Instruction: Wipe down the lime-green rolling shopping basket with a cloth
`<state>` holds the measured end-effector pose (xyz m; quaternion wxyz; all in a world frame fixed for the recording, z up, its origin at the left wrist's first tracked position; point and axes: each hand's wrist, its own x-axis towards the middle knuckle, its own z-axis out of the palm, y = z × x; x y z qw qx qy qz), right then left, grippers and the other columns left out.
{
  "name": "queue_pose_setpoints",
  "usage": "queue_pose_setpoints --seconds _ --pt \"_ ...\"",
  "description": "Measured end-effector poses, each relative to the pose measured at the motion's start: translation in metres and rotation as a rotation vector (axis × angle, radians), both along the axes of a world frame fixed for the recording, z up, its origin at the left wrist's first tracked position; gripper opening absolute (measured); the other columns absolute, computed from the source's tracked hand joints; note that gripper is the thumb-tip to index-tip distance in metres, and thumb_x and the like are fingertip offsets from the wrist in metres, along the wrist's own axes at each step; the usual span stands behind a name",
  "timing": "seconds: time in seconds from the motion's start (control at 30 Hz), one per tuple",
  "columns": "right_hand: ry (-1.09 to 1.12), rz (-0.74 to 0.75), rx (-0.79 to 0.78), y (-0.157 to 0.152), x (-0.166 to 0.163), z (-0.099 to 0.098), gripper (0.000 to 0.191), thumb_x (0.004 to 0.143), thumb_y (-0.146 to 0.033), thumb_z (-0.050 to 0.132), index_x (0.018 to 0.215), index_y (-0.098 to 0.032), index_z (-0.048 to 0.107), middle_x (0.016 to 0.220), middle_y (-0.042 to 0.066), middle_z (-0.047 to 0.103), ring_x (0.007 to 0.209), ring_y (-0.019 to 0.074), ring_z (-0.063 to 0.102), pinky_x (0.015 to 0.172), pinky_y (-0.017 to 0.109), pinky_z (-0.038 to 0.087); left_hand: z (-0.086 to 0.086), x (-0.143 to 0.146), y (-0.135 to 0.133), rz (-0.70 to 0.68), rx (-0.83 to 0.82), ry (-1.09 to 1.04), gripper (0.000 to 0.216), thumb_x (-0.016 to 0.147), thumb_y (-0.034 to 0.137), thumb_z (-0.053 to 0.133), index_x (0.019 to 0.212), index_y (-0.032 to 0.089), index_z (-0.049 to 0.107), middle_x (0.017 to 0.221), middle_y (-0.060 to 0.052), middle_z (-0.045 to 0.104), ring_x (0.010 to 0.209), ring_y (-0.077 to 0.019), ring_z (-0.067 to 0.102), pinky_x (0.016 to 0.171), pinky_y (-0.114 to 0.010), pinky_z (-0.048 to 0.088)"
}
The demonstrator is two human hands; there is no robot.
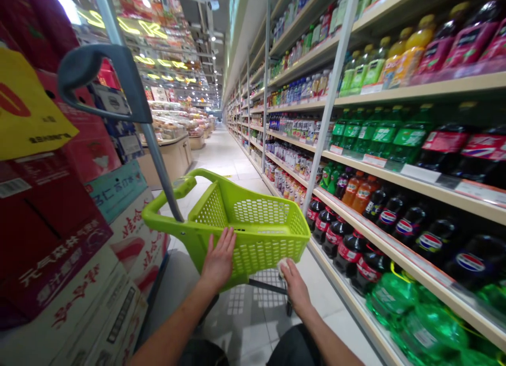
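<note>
A lime-green plastic shopping basket on wheels stands tilted on the aisle floor in front of me, its grey pull handle rising up to the left. My left hand lies flat against the near wall of the basket, fingers stretched upward. My right hand is at the basket's lower right corner, fingers closed around a small whitish thing that I cannot name. Both bare forearms reach in from the bottom edge.
Long shelves of bottled drinks line the right side, with dark cola bottles low down. Stacked red and white cartons crowd the left. The pale tiled aisle runs ahead toward display counters.
</note>
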<state>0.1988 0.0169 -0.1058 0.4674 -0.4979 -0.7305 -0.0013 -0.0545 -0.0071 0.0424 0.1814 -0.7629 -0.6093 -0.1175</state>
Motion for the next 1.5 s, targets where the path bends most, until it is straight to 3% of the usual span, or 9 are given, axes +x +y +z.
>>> queue_pose_setpoints --seconds 0.2,0.37,0.43,0.63,0.83,1.07,1.23,1.3,1.5 --pt "0.007 -0.033 0.129 0.011 -0.016 0.045 0.049 0.081 -0.004 0.031 0.123 -0.022 0.047 0.139 0.008 0.032 0.129 0.0203 0.027 0.103 0.044 0.030 -0.007 0.002 -0.002 -0.019 0.018 -0.032 0.063 0.066 0.011 0.038 0.130 0.012 0.036 0.141 -0.006 0.026 0.131 -0.0210 0.021 0.107 -0.049 0.011" --pt "-0.066 0.054 0.127 0.005 -0.022 0.009 0.042 0.081 -0.007 0.040 0.116 -0.025 0.055 0.129 0.005 0.048 0.122 0.0191 0.039 0.097 0.038 0.040 -0.014 -0.002 -0.007 -0.048 0.019 -0.023 0.063 0.067 0.011 0.039 0.130 0.012 0.036 0.141 -0.007 0.028 0.131 -0.0217 0.021 0.107 -0.048 0.011" --pt "-0.078 0.069 0.121 -0.002 -0.026 0.007 0.044 0.081 -0.006 0.040 0.118 -0.026 0.053 0.130 0.005 0.046 0.123 0.0189 0.038 0.097 0.037 0.040 -0.016 -0.008 -0.009 -0.044 0.003 -0.025 0.062 0.067 0.011 0.039 0.130 0.012 0.036 0.141 -0.007 0.029 0.131 -0.0215 0.022 0.107 -0.048 0.012" --pt "-0.064 0.068 0.192 0.008 -0.049 0.056 0.049 0.082 -0.004 0.034 0.127 -0.024 0.043 0.140 0.006 0.031 0.129 0.0196 0.025 0.103 0.044 0.030 -0.025 -0.016 -0.014 -0.032 -0.011 -0.059 0.060 0.069 0.010 0.038 0.129 0.013 0.038 0.140 -0.006 0.030 0.131 -0.0204 0.023 0.107 -0.047 0.014" --pt "-0.163 0.135 0.188 -0.003 -0.056 0.008 0.046 0.083 -0.008 0.040 0.125 -0.026 0.045 0.129 0.006 0.048 0.123 0.0174 0.038 0.093 0.035 0.044 -0.036 -0.026 -0.023 -0.044 -0.031 -0.074 0.059 0.070 0.011 0.038 0.129 0.014 0.037 0.141 -0.005 0.030 0.131 -0.0193 0.023 0.107 -0.046 0.015" --pt "-0.069 0.146 0.227 0.013 -0.084 0.069 0.045 0.084 -0.007 0.037 0.125 -0.024 0.044 0.138 0.007 0.035 0.129 0.0195 0.026 0.103 0.044 0.031 -0.040 -0.034 -0.026 -0.033 0.024 -0.072 0.061 0.069 0.009 0.039 0.129 0.012 0.036 0.140 -0.009 0.032 0.131 -0.0204 0.021 0.108 -0.047 0.011" --pt "-0.076 0.203 0.119 -0.001 -0.087 0.024 0.039 0.086 -0.016 0.042 0.123 -0.026 0.048 0.126 0.006 0.051 0.120 0.0182 0.042 0.096 0.038 0.042 -0.037 -0.037 -0.031 -0.024 0.028 -0.083 0.061 0.069 0.010 0.038 0.129 0.013 0.036 0.140 -0.008 0.031 0.131 -0.0200 0.021 0.108 -0.046 0.011" --pt "-0.086 0.208 0.100 -0.010 -0.090 0.020 0.040 0.085 -0.016 0.042 0.124 -0.025 0.045 0.125 0.006 0.051 0.119 0.0187 0.044 0.094 0.038 0.043 -0.039 -0.043 -0.033 -0.007 0.030 -0.078 0.061 0.068 0.010 0.038 0.130 0.014 0.036 0.140 -0.007 0.031 0.131 -0.0202 0.021 0.108 -0.046 0.011" --pt "-0.094 0.273 0.210 0.005 -0.113 0.081 0.045 0.084 -0.007 0.036 0.125 -0.023 0.045 0.138 0.007 0.034 0.130 0.0191 0.024 0.105 0.044 0.028 -0.042 -0.051 -0.039 0.029 0.016 -0.099 0.063 0.066 0.008 0.038 0.129 0.012 0.036 0.140 -0.009 0.031 0.131 -0.0206 0.021 0.108 -0.046 0.011"
